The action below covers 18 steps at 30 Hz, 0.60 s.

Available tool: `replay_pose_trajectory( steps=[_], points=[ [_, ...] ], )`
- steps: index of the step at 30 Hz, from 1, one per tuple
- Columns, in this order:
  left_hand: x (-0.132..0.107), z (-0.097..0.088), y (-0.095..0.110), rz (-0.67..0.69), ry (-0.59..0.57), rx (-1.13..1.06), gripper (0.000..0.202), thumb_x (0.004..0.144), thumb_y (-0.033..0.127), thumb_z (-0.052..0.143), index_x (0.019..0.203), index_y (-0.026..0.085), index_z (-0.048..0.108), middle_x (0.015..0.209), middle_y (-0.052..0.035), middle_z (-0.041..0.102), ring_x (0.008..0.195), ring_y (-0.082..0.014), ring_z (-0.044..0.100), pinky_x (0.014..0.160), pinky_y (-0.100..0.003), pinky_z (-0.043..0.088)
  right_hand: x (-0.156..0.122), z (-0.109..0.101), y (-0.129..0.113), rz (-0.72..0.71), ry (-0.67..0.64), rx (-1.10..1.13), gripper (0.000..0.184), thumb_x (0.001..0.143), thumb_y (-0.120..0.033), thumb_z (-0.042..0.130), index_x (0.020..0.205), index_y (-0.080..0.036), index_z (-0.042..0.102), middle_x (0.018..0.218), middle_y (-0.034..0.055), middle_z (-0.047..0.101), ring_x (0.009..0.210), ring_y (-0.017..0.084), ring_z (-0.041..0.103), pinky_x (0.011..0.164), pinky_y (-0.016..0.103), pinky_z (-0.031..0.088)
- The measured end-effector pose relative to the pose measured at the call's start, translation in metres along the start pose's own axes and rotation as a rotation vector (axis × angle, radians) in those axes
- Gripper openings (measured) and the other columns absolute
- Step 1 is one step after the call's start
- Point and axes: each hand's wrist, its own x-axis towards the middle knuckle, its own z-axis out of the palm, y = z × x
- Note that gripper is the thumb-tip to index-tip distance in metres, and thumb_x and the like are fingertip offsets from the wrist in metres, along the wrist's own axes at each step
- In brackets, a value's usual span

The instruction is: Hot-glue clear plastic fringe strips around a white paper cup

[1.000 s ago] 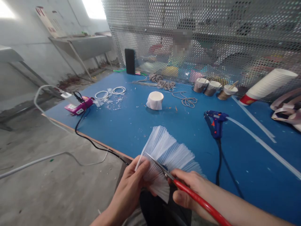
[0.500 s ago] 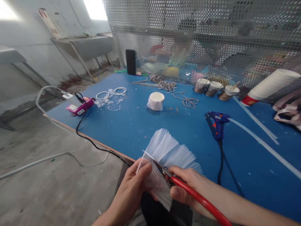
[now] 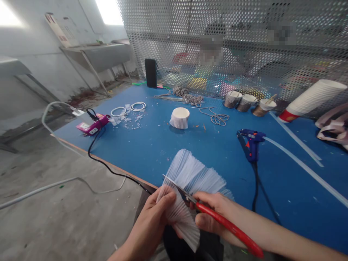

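Near the table's front edge, my left hand point(image 3: 160, 208) pinches a strip of white pleated fabric point(image 3: 187, 168) between thumb and fingers. The sheer strip fans out over the table and also hangs down towards my lap. My right hand point(image 3: 210, 214) is wrapped round red-handled scissors point(image 3: 228, 224), whose blades lie across the pleats with the tip pointing up and left. Part of the lower blade is hidden by the fabric and my fingers. Beyond the fabric stands a small round piece with a pale flat top point(image 3: 181, 113) and a pleated white skirt around it.
On the right lies a blue glue gun point(image 3: 252, 141) with a glue stick and cord. Behind are several wrapped cups point(image 3: 247, 102), stacked paper cups point(image 3: 312, 99) and grey cord point(image 3: 187, 95). A pink power strip point(image 3: 94, 125), white rings point(image 3: 138, 106) and scraps are left.
The scissors have shifted slightly left across the fabric, and their blades look closer together. The hanging end of the fabric has moved a little down and to the right.
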Motion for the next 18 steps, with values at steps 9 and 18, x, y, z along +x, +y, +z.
replay_pose_trajectory(
  steps=[9, 18],
  points=[
    [0.004, -0.003, 0.002, -0.027, -0.006, -0.006, 0.032, 0.067, 0.039, 0.077, 0.086, 0.014, 0.067, 0.073, -0.0026, 0.067, 0.056, -0.0125, 0.061, 0.056, -0.023, 0.053, 0.008, -0.003, -0.005, 0.029, 0.004, 0.11, 0.066, 0.076, -0.08, 0.039, 0.075, -0.015, 0.051, 0.061, -0.0031, 0.039, 0.052, 0.008, 0.029, 0.043, 0.02, 0.023],
    [0.031, -0.025, 0.078, 0.253, 0.123, 0.101, 0.029, 0.064, 0.034, 0.078, 0.077, 0.011, 0.065, 0.064, -0.0045, 0.068, 0.053, -0.0186, 0.064, 0.051, -0.031, 0.058, 0.019, -0.03, 0.005, 0.087, 0.318, -0.534, 0.04, 0.083, -0.054, 0.056, 0.103, -0.019, 0.058, 0.07, 0.0013, 0.062, 0.059, 0.017, 0.054, 0.054, 0.026, 0.035]
  ],
)
